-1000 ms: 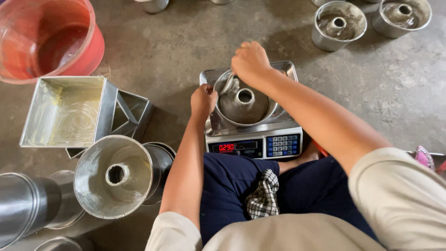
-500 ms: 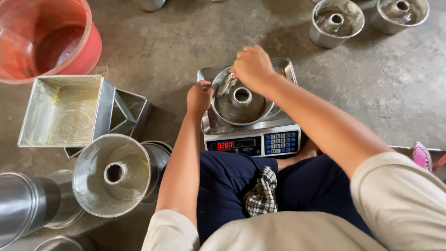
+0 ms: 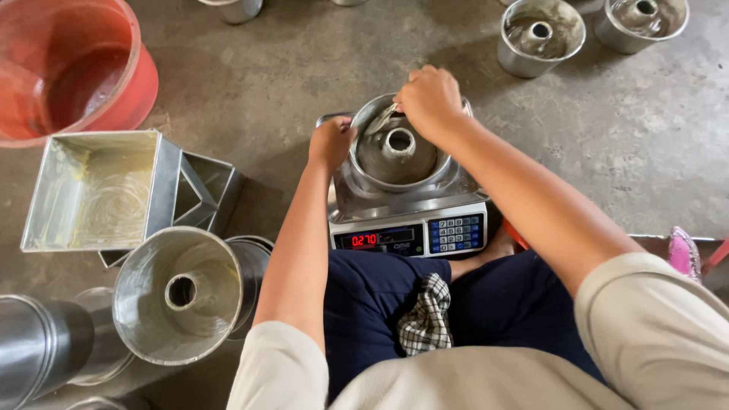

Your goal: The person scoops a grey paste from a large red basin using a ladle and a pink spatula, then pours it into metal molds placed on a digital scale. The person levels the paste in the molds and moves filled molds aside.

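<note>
Item: metal tube cake pan (image 3: pixel 396 148), standing on the tray of a digital scale (image 3: pixel 410 220) just before the person's knees.

Left hand (image 3: pixel 331 142): fingers curled, gripping the pan's left rim.

Right hand (image 3: pixel 430 97): clenched at the far rim, grasping a thin metal utensil (image 3: pixel 382 118) that dips into the pan.

Left of the left hand: square tin (image 3: pixel 99 186), a second square tin (image 3: pixel 209 190) behind it, and empty tube pans lying on their sides (image 3: pixel 182 292).

Further left: red plastic basin (image 3: pixel 72 64).

Beyond the right hand: two filled tube pans (image 3: pixel 541 34), well apart from the scale.

Below the hands: checked cloth (image 3: pixel 427 319) on the lap.

Surface: bare grey concrete floor (image 3: pixel 288 61).
</note>
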